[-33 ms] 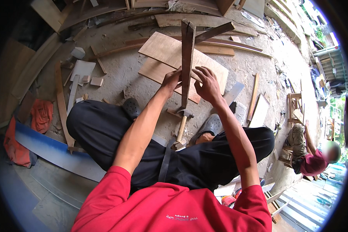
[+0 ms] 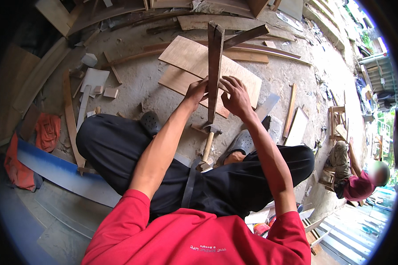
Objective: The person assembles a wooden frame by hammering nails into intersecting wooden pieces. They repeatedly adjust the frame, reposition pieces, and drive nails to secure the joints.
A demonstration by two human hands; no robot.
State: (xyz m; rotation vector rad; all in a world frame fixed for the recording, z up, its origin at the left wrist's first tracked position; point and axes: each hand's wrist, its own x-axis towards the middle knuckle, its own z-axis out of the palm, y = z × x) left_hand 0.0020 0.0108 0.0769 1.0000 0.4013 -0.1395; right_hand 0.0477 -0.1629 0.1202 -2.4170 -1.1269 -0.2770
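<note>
A dark wooden frame (image 2: 214, 57) stands before me, one long leg upright and another slanting to the upper right. My left hand (image 2: 196, 93) is closed on it from the left, its fingertips partly hidden behind the leg. On the other side my right hand (image 2: 238, 96) bends its fingers over a short crosspiece (image 2: 224, 85) that joins the leg. Below, between my feet, a hammer (image 2: 209, 143) with a pale wooden handle leans with its head next to the foot of the leg. Pale plywood boards (image 2: 181, 52) lie on the floor beyond my hands.
Long wooden strips (image 2: 269, 51) lie across the far floor. At left are a narrow plank (image 2: 69, 115), small wood blocks (image 2: 111, 92) and an orange cloth (image 2: 47, 131). A handsaw blade (image 2: 268, 106) lies near my right foot. Another person (image 2: 358, 185) sits at far right beside wooden pieces.
</note>
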